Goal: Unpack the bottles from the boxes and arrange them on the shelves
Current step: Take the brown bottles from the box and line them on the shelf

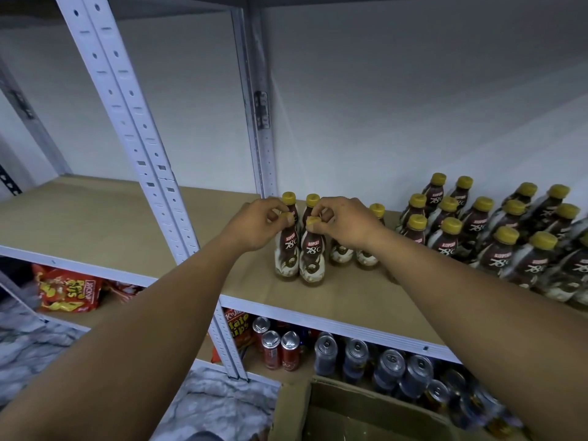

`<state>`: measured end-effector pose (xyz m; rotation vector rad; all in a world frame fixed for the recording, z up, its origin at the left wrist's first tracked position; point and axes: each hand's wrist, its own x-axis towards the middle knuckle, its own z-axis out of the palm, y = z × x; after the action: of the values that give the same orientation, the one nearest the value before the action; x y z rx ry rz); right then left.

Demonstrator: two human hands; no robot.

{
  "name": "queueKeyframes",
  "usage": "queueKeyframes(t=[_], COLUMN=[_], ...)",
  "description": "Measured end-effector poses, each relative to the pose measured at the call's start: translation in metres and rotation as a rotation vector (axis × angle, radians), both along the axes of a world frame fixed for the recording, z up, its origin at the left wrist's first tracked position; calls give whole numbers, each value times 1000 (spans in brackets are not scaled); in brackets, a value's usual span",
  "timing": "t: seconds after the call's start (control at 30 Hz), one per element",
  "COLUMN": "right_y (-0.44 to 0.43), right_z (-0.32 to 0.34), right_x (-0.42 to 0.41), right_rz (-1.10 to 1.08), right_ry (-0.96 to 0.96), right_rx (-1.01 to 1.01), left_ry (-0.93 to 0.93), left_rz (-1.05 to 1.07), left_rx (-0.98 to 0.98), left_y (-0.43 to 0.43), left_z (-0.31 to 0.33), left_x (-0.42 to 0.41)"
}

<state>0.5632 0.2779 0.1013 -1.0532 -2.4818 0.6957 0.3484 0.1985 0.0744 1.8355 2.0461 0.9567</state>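
Two front bottles: the left front bottle and the right front bottle stand upright on the shelf board, touching side by side, set back from its front edge.
Labels: brown and cream, both reading "Kopiko 78°C" and facing the camera.
Left grip: thumb and fingertips pinch the yellow cap of the left front bottle from above; the forearm reaches in from the lower left.
Right grip: fingers curl down and pinch the second yellow cap, the one on the right front bottle; the forearm comes in from the lower right.
Row behind: two more capped bottles stand just behind the held pair, close to the rear upright.
Under the right wrist: a few other bottles, partly hidden by the hand, one yellow top showing beyond it.
Large group: many of the same bottles stand in tight rows at the right end of the same shelf board, apart from the small cluster, running out of frame.
Front upright: a white slotted steel post crosses the left half of the view.
Lower shelf: red cans beside silver-topped blue cans, with a potato chip bag to their left.
Far left, lower shelf: red and yellow snack bags.
Cardboard box: open, at the bottom edge below the cans; what it holds cannot be seen.
Floor: grey marble pattern.
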Motion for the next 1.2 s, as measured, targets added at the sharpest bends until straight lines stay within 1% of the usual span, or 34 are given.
queueKeyframes(t=[0.23, 0.4, 0.67, 0.83, 0.97, 1.1, 1.2], right_y=[-1, -4, -6, -6, -6, -5, -4], right_z=[-6, -7, -9, -10, -9, -9, -9], right_x=[-2, -5, -4, -5, -5, -5, -5], right_rz=[-35, -39, -41, -30, -31, -28, -25], right_ry=[49, 43, 50, 47, 34, 25, 23], right_rx=[-3, 12, 17, 31, 42, 40, 47], left_ry=[-59, -96, -197, -130, -152, -45, -24], left_rz=[-15, -20, -116, -120, -69, -27, -35], left_rx=[-18, -12, -82, -141, -24, -18, -11], left_y=[-2, -2, 1, -1, -2, 1, 1], left_z=[-2, -4, -5, 3, 4, 3, 2], left_x=[0, 4, 0, -4, -4, -2, -1])
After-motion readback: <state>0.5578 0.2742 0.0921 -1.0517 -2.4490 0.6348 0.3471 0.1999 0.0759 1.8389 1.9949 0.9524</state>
